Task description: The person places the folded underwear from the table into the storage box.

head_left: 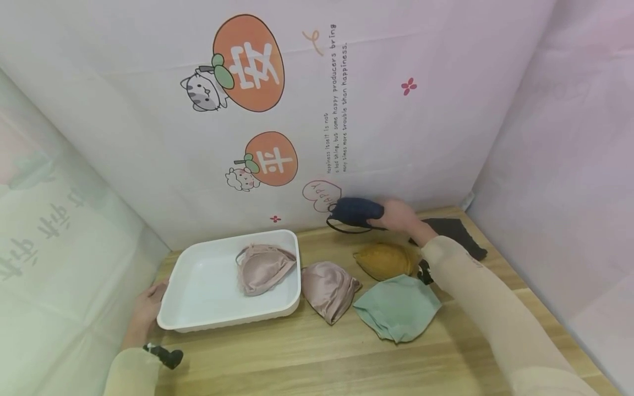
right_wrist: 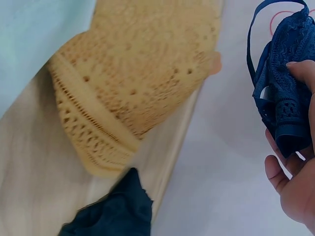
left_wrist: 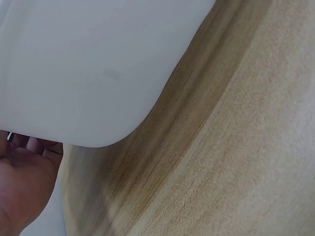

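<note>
Right hand (head_left: 398,216) gripping navy garment (head_left: 356,212), long axis sideways, free end leftward, left hand (head_left: 147,308) holding tray (head_left: 228,318)

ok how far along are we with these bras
One pink bra lies in the white tray, so it looks done; the left hand touches the tray's edge. In hand: a navy bra, held by the right hand outside the tray. Apparently left: the second pink bra, mustard bra, green bra and dark cloth, all on the table.

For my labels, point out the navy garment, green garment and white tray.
Navy garment (head_left: 355,212): head view, middle of its body.
Green garment (head_left: 398,307): head view, middle of its upward face.
White tray (head_left: 203,280): head view, bare inner floor.
</note>
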A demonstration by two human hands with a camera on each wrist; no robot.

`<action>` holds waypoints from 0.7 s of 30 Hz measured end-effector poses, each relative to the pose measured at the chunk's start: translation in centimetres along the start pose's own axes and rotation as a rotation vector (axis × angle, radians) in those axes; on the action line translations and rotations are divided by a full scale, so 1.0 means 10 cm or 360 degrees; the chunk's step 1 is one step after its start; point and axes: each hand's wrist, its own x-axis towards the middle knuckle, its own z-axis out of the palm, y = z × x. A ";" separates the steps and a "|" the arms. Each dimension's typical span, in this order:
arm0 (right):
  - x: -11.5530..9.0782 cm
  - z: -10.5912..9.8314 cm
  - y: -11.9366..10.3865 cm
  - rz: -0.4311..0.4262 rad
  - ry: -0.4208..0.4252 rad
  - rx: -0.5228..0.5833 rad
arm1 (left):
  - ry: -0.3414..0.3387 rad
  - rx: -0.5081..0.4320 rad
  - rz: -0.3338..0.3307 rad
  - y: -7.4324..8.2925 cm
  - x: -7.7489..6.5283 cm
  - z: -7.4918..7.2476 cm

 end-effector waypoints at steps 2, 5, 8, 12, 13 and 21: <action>0.01 -0.02 -0.04 -0.0014 0.0006 -0.0002 | 0.0012 -0.0011 0.0007 -0.01 0.01 0.00; 0.02 -0.03 -0.10 -0.0029 0.0020 -0.0021 | 0.0034 -0.0035 0.0015 -0.01 0.02 0.01; 0.03 -0.04 -0.16 -0.0042 0.0034 -0.0034 | 0.0044 -0.0029 0.0010 -0.01 0.01 0.02; 0.02 -0.07 -0.27 -0.0094 0.0066 -0.0015 | 0.0045 -0.0030 0.0007 -0.01 0.00 0.02; 0.02 -0.08 -0.30 -0.0108 0.0075 -0.0004 | 0.0044 -0.0031 0.0006 -0.01 0.00 0.02; 0.03 -0.09 -0.55 -0.0170 0.0075 0.0034 | 0.0033 -0.0038 -0.0007 0.02 -0.02 0.03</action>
